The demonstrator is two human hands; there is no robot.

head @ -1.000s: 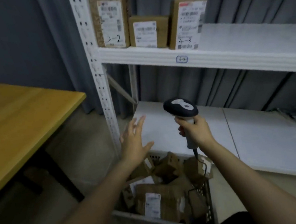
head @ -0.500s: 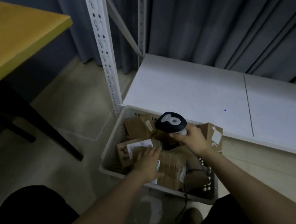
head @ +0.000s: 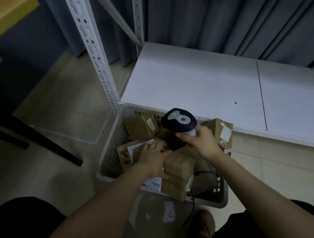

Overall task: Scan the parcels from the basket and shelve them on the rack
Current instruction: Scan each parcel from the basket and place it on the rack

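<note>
Left hand: my left hand (head: 154,156) grasps a taped parcel (head: 176,173) in the basket (head: 110,155).
Right hand: my right hand (head: 200,142) is clenched on the scanner (head: 179,121).
Handling: I judge stiff, light cardboard with slick tape; grip opposite edges.

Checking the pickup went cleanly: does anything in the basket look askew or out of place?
The parcels lie jumbled at angles in the basket. One box tilts over the right rim, and the taped parcel under the left hand sticks over the near rim. No visible damage.
</note>
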